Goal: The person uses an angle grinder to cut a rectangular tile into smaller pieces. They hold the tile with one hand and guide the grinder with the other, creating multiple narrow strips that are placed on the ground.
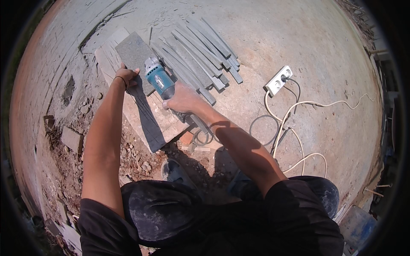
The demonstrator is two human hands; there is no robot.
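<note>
In my right hand (pixel 184 98) is an angle grinder (pixel 159 80) with a teal body and a silver head. My fingers wrap round its rear body, and the head points away from me. The disc cannot be made out clearly. My left hand (pixel 127 77) rests at the near left edge of a grey stone tile (pixel 133 46), thumb and forefinger spread apart. Its other fingers are mostly hidden. Under the tile lies a pale board (pixel 128 112), crossed by a dark band that looks like my arm's shadow. Right of the grinder are several cut grey stone strips (pixel 200 45).
A white power strip (pixel 279 81) with a black plug lies to the right. Its cream cable (pixel 279 132) and a dark cord (pixel 260 121) loop over the concrete. Rubble (pixel 141 158) and a broken block (pixel 71 139) lie at the left. My shoe (pixel 173 170) is close to the board.
</note>
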